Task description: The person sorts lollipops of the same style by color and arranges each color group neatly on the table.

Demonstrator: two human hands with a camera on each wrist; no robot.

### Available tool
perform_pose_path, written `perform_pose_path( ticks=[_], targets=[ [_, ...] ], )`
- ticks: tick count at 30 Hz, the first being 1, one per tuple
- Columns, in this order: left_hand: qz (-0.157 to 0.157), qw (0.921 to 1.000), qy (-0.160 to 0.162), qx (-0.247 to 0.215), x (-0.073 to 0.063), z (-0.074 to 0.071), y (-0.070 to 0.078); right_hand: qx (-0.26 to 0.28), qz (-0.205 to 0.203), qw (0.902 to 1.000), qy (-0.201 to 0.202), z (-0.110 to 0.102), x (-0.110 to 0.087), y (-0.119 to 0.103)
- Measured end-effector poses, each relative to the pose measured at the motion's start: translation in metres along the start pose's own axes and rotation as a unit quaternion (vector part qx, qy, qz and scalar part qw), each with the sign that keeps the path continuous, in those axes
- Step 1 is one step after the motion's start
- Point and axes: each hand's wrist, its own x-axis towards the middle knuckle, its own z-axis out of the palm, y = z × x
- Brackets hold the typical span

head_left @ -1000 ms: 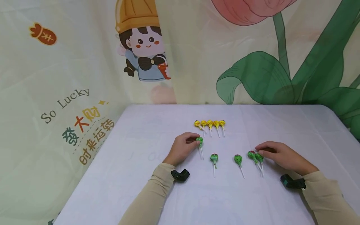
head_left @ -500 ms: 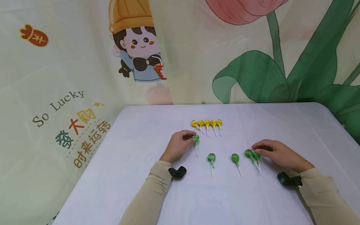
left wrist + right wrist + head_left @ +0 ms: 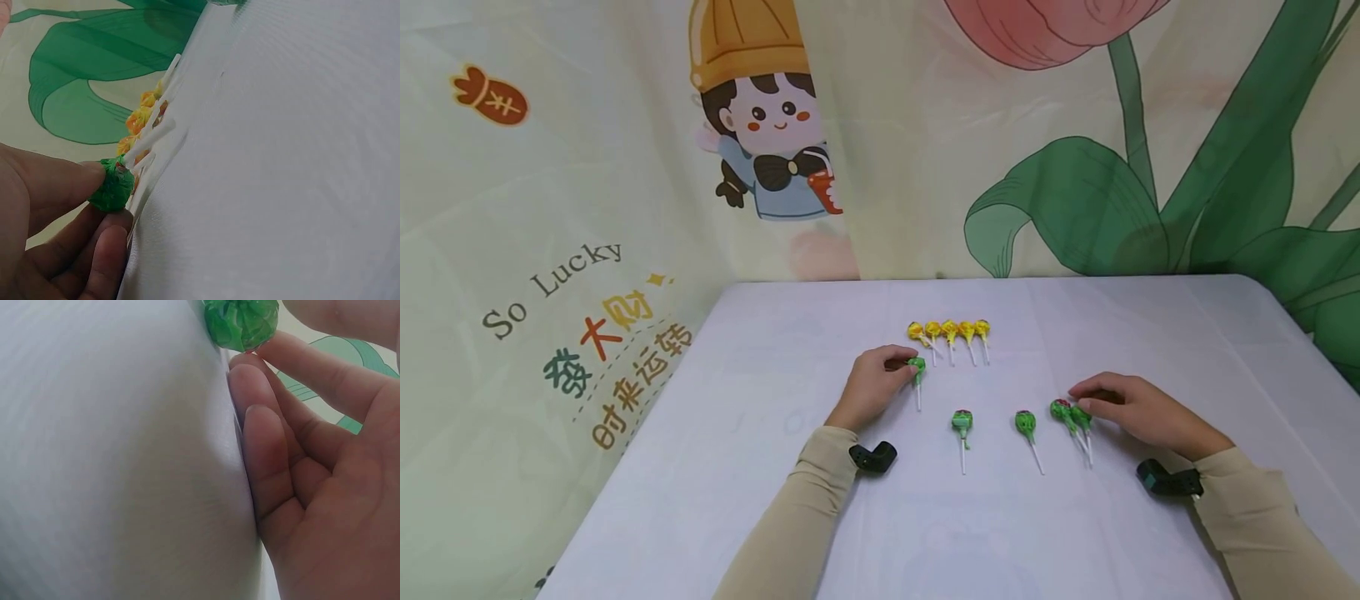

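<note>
My left hand (image 3: 874, 382) pinches a green-wrapped lollipop (image 3: 917, 367) by its head between thumb and fingers, with the white stick pointing toward me. Just beyond it lies a row of several yellow lollipops (image 3: 951, 332), heads away from me. At the right, my right hand (image 3: 1138, 410) has thumb and index finger around the head of another green lollipop (image 3: 240, 322), its other fingers resting along the tabletop. A second green lollipop (image 3: 1062, 410) lies against that one, their sticks crossing close together. Two more green lollipops, one left of centre (image 3: 962, 421) and one nearer the right hand (image 3: 1026, 422), lie between my hands.
A white cloth covers the table (image 3: 880, 533), whose far edge meets a printed curtain (image 3: 910, 167) with a cartoon figure and a tulip. A black wrist camera is strapped over each sleeve, one on the left (image 3: 874, 457) and one on the right (image 3: 1168, 479).
The left hand has shifted its green lollipop slightly left and away, closer under the left end of the yellow row. The right hand keeps its place. The head view has turned a little.
</note>
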Motion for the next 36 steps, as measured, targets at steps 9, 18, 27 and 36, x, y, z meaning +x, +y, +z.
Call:
perform_pose_path(
  ticks=[9, 18, 27, 36],
  targets=[
    [-0.005, 0.9999, 0.009, 0.007, 0.0012, 0.0011, 0.0004, 0.002, 0.002, 1.0, -0.001, -0.0008, -0.0009, -0.0012],
    [-0.006, 0.9999, 0.002, 0.014, -0.001, 0.0024, 0.0007, 0.003, 0.002, 0.9999, -0.015, -0.0044, -0.0026, -0.0014],
    [-0.013, 0.9998, 0.008, 0.014, 0.0001, 0.0034, -0.0025, 0.01, -0.005, 0.9997, -0.021, -0.0053, -0.0016, -0.0009],
    [-0.012, 0.9998, -0.003, 0.013, -0.002, 0.0018, -0.0045, 0.006, -0.008, 0.9998, -0.018, -0.0044, -0.0014, 0.0001]
  ],
)
